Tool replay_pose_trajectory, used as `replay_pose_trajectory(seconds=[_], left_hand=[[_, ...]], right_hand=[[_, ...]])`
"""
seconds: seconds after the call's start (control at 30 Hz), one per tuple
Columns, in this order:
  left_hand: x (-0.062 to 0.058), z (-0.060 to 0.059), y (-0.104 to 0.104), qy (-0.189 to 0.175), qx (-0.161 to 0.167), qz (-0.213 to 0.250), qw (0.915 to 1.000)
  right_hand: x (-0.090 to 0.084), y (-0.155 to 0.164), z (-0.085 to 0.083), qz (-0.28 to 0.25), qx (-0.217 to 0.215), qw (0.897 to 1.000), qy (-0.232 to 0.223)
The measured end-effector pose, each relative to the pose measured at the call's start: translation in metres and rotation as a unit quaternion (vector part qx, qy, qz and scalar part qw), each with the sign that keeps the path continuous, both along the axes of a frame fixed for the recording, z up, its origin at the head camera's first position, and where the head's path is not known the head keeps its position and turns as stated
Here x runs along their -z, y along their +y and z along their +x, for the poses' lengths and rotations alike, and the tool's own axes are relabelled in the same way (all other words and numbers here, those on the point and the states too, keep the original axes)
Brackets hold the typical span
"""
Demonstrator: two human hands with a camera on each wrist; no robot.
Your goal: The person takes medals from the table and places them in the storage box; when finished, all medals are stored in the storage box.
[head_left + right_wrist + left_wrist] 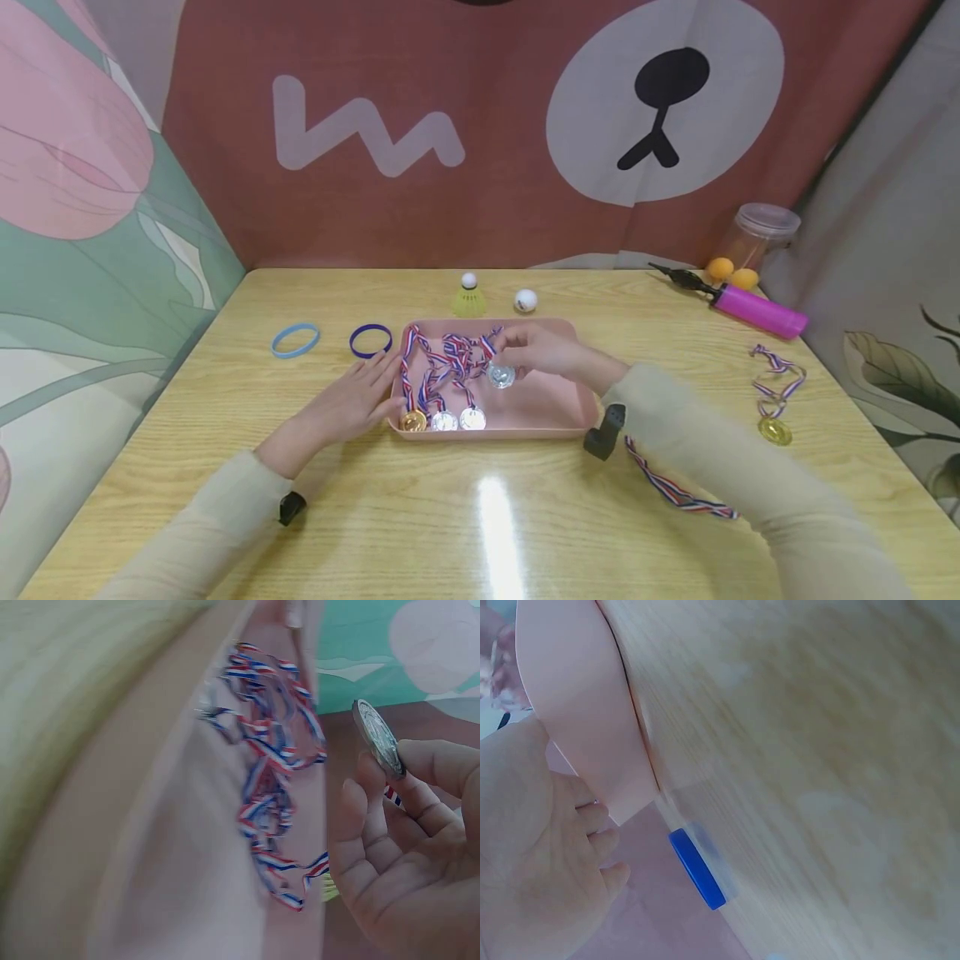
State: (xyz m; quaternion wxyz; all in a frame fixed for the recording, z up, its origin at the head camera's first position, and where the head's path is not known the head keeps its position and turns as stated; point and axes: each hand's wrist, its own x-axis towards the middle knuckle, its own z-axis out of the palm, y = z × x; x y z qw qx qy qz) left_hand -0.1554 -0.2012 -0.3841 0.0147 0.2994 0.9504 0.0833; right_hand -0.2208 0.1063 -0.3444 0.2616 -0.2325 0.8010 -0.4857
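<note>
My right hand pinches a silver medal between thumb and fingers, above the middle of a pink tray. In the right wrist view the silver medal is seen nearly edge-on. Inside the tray's left half lie a gold medal and two silver medals, in a row along the near wall. Their red, white and blue ribbons are tangled behind them. My left hand touches the tray's left side with its fingers extended, and the left wrist view shows its palm.
Behind the tray stand a yellow shuttlecock and a white ball. Light blue and dark blue wristbands lie left. At right are a gold medal, a pink pump, orange balls, a clear jar and a loose ribbon.
</note>
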Motion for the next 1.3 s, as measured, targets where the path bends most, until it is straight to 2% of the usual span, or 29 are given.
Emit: replay_pose_trajectory(seconds=[0.23,0.47,0.6,0.73,1.13,1.3], left_hand=[[0.002,-0.001,-0.001,0.003,0.0,0.001,1.0],[0.002,-0.001,-0.002,0.004,0.001,0.002,1.0],[0.002,-0.001,-0.001,0.002,0.0,0.0,1.0],[0.001,-0.001,-0.001,0.0,0.0,0.0,1.0],[-0.001,-0.001,0.001,0.002,0.003,-0.001,1.0],[-0.001,0.0,0.001,-0.003,-0.001,-0.002,1.0]], right_hand=[[0.029,0.002,0.008,0.01,-0.021,1.0,-0.007],[0.043,0.002,0.014,0.03,0.008,0.999,-0.013],[0.046,0.001,0.016,0.038,0.023,0.999,-0.015],[0.048,-0.001,0.018,0.047,0.02,0.999,-0.01],[0.05,-0.002,0.02,0.092,-0.018,0.992,0.088],[0.051,-0.005,0.02,0.101,-0.007,0.992,0.081]])
